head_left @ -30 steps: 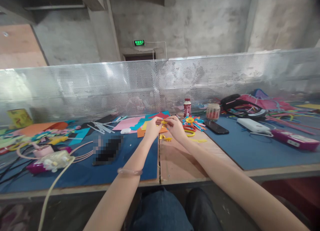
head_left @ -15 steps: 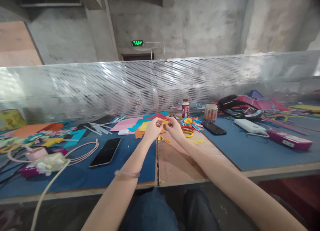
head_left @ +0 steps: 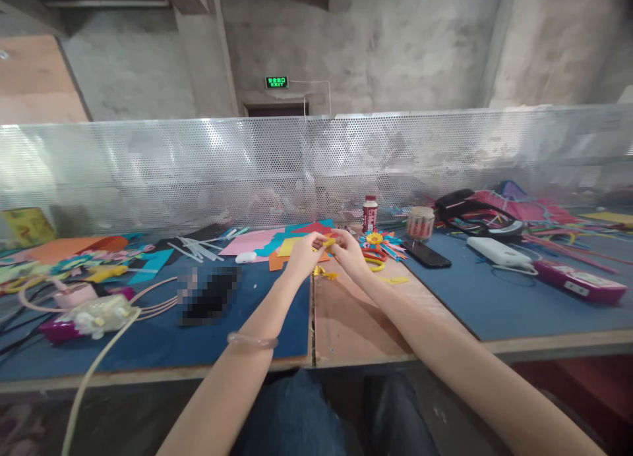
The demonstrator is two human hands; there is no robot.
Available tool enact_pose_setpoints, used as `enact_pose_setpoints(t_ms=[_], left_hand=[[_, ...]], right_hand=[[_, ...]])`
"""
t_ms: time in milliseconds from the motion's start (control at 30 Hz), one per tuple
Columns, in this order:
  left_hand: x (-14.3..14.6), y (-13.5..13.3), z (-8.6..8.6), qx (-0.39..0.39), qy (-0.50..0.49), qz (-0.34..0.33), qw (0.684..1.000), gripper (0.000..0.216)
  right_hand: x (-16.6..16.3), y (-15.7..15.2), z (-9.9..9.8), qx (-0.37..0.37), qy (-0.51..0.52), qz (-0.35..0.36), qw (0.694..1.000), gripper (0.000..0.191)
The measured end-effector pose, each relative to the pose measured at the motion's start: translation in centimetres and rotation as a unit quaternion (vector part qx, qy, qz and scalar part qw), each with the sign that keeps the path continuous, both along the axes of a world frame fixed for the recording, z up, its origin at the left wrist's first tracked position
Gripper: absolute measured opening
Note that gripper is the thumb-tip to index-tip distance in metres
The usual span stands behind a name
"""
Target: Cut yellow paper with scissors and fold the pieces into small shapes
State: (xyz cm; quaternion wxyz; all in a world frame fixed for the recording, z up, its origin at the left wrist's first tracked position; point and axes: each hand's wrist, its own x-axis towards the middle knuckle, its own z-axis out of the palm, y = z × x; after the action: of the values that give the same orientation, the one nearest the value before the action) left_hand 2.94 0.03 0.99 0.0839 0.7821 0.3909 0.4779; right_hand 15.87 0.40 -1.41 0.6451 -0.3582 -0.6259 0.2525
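Though small, yellow piece [head_left: 329, 242] between hands [head_left: 302, 255] [head_left: 349, 253].

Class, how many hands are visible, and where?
2: the left hand and the right hand, side by side above the tabletop, holding a small yellow piece between them. None seems hidden.

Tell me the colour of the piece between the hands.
The piece is yellow; the head view, the only one, shows it.
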Motion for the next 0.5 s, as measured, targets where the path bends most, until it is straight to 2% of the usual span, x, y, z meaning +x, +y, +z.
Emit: enact_pose_setpoints(t_ms=[267,500], left_hand=[[0.26,-0.40,0.18,-0.006,-0.009,-0.004,1.000,0.008],[0.34,-0.67,0.19,0.004,-0.009,0.004,1.000,0.014]], right_hand=[[0.10,0.40,0.10,-0.030,0.065,0.037,0.997,0.040],[-0.01,0.69,-0.18,-0.004,0.041,0.021,0.999,0.041]])
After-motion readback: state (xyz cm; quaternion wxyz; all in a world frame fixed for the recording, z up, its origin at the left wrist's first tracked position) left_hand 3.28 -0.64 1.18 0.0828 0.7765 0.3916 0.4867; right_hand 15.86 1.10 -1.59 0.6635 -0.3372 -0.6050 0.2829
